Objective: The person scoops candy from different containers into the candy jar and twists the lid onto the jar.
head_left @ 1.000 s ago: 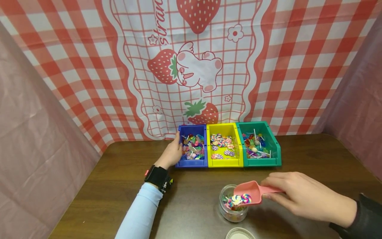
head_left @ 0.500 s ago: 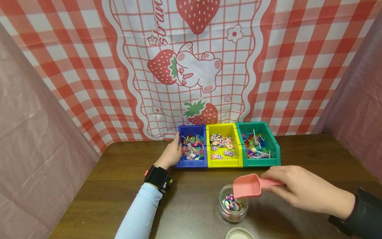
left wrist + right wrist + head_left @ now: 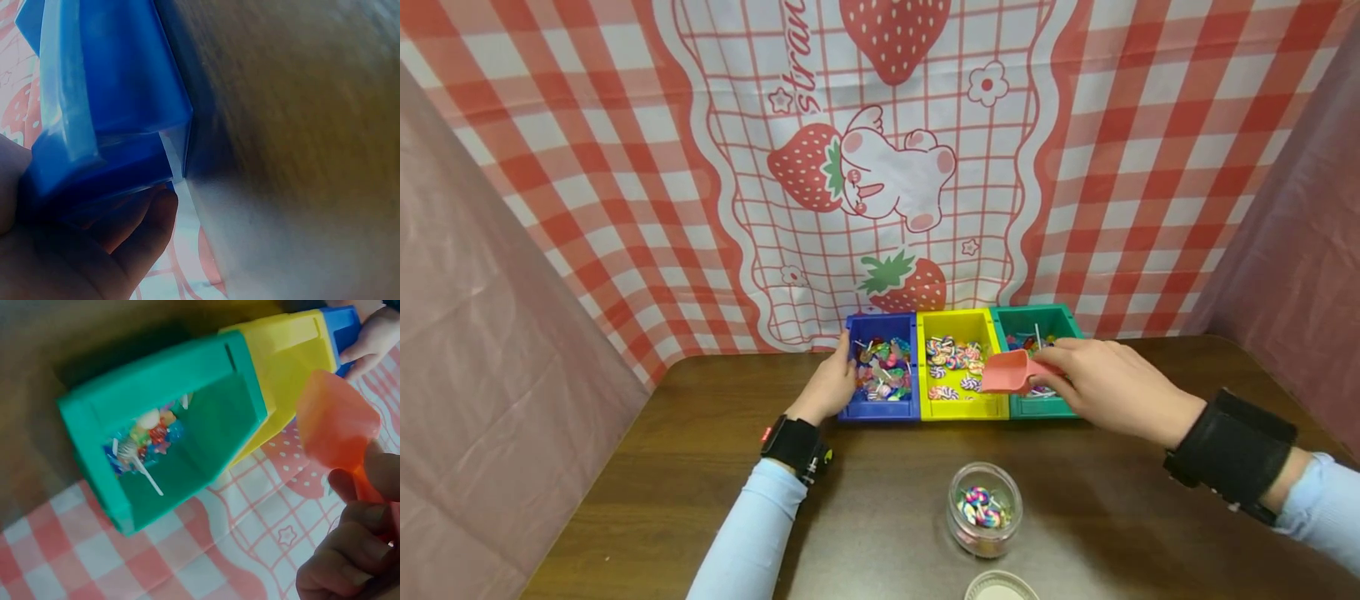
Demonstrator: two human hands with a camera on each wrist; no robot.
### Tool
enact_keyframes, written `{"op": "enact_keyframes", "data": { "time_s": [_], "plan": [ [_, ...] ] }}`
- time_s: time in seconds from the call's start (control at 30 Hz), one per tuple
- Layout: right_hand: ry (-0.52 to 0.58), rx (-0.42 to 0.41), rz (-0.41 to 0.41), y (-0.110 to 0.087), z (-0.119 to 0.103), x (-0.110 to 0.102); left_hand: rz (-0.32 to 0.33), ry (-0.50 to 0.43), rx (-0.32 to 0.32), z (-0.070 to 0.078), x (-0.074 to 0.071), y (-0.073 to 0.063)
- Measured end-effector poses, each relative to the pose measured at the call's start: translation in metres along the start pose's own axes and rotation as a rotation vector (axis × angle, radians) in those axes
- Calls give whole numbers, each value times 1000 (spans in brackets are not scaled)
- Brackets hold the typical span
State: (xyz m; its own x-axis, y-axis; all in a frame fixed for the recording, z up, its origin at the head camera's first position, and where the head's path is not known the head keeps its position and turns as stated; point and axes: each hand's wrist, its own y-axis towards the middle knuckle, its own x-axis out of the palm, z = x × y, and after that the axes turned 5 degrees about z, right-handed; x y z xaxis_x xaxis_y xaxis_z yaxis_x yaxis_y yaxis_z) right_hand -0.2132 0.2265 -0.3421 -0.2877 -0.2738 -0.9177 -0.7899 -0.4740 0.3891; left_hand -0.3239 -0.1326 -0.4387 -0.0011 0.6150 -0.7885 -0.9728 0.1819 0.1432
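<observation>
My right hand (image 3: 1108, 385) pinches the handle of a small pink scoop (image 3: 1006, 372). The scoop is over the seam between the yellow bin (image 3: 962, 410) and the green bin (image 3: 1047, 407), its bowl bare in the right wrist view. Under it, the yellow bin holds swirl lollipop charms (image 3: 953, 354). At the left end of the row, my left hand (image 3: 827, 387) grips the side of the blue bin (image 3: 880, 412); in the left wrist view its fingers (image 3: 156, 225) curl behind the bin's wall. Several mixed candy charms (image 3: 150, 434) lie in the green bin.
An open glass jar (image 3: 984, 533) with lollipop charms in it stands on the wooden table (image 3: 700, 492) in front of the bins. A pale round lid (image 3: 1002, 588) lies at the near edge of view. A checked strawberry cloth (image 3: 895, 167) hangs directly behind the bins.
Lollipop charms have dropped from the scoop into the jar. My right hand has then carried the scoop up and away, over the yellow and green bins. The left hand stays on the blue bin.
</observation>
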Motion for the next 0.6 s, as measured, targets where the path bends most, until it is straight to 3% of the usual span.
{"op": "enact_keyframes", "data": {
  "time_s": [0.3, 0.6],
  "plan": [
    [-82, 7, -84, 47, -8, 18, -6, 2, 14, -1, 0, 0],
    [-150, 66, -179, 71, -13, 44, 26, 17, 44, 0, -1, 0]
  ]
}}
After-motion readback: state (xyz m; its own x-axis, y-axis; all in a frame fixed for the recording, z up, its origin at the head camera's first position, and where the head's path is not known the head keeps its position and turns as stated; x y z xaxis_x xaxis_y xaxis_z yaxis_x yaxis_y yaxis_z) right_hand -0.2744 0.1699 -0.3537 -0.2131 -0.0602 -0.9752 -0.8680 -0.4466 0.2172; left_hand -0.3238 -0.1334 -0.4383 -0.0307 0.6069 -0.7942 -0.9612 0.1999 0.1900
